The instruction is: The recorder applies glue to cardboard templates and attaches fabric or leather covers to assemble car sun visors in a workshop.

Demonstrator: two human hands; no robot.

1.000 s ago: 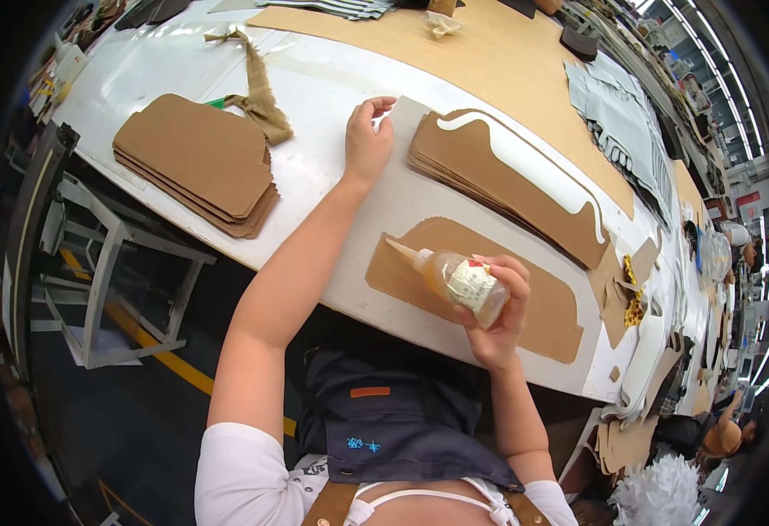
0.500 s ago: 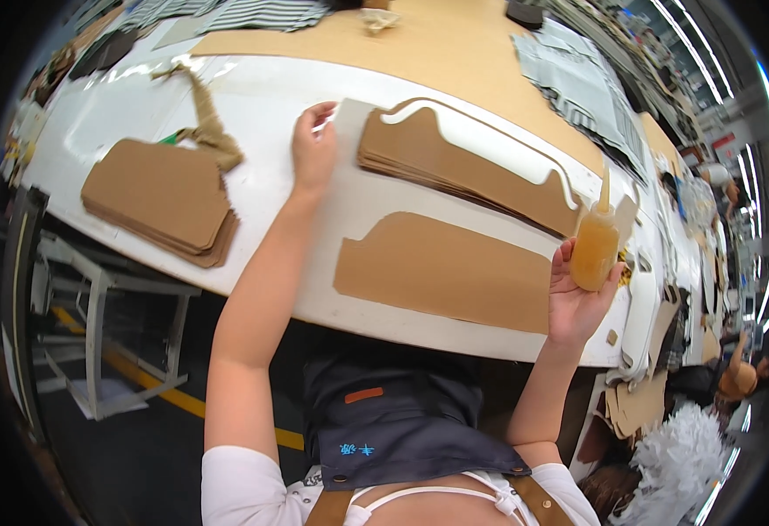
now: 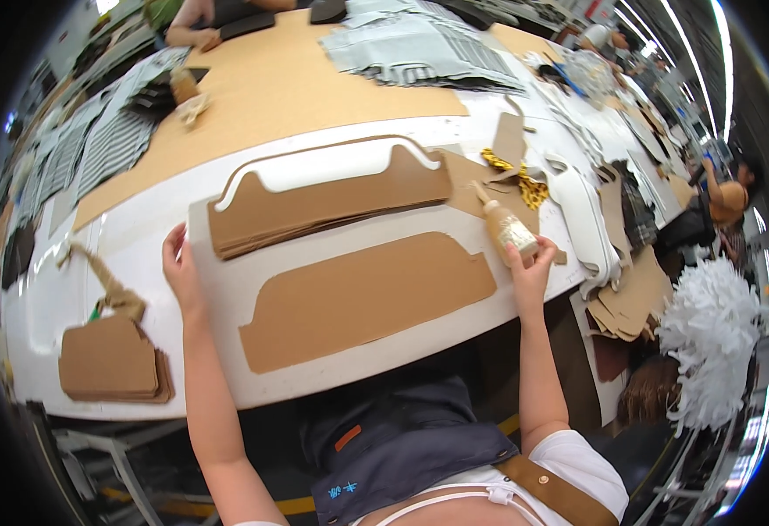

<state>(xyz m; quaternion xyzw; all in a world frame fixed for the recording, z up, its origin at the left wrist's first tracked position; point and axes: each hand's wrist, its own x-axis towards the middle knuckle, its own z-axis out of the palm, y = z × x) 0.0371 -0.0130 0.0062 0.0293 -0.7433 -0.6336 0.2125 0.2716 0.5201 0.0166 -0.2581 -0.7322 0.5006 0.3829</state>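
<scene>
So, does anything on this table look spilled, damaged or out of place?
Nothing stands out. The glue bottle stands in the right hand, with no spill visible; the single brown cutout lies flat; the left hand rests beside the fanned stack.

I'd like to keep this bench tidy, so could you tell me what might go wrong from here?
The right hand holds the glue bottle near the table's right edge, nozzle tilted over loose brown scraps; a drip could stick them. The left hand rests beside the brown stack, so a nudge may skew it. The single brown sheet lies near the front edge and could slide off.
</scene>
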